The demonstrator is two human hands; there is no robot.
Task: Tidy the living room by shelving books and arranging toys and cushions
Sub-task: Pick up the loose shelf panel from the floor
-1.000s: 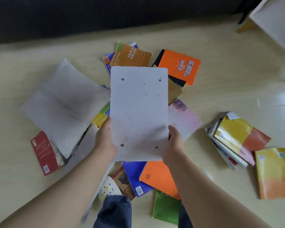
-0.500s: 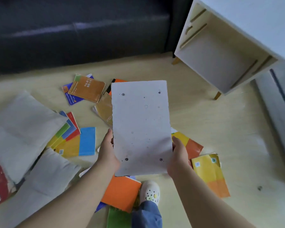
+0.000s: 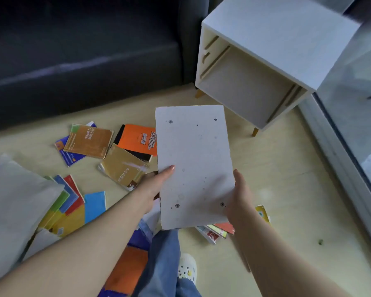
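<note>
I hold a flat white board (image 3: 195,159) with small screw holes upright in front of me. My left hand (image 3: 156,183) grips its left edge, thumb on the front face. My right hand (image 3: 240,198) grips its right edge. Beyond it stands an open white cabinet (image 3: 266,52) with bare shelf rails inside. Scattered on the wooden floor are several books: an orange one (image 3: 137,139), a brown one (image 3: 88,141), a gold one (image 3: 122,166) and a blue and yellow one (image 3: 81,213).
A dark sofa (image 3: 73,50) runs along the back. Grey cushions (image 3: 15,202) lie at the left. More books (image 3: 214,231) lie under the board near my leg and white shoe (image 3: 187,269). A window frame (image 3: 341,151) borders the right.
My view has swung right and up, bringing the white cabinet fully into sight. The board stays in both hands and has come closer to the cabinet.
</note>
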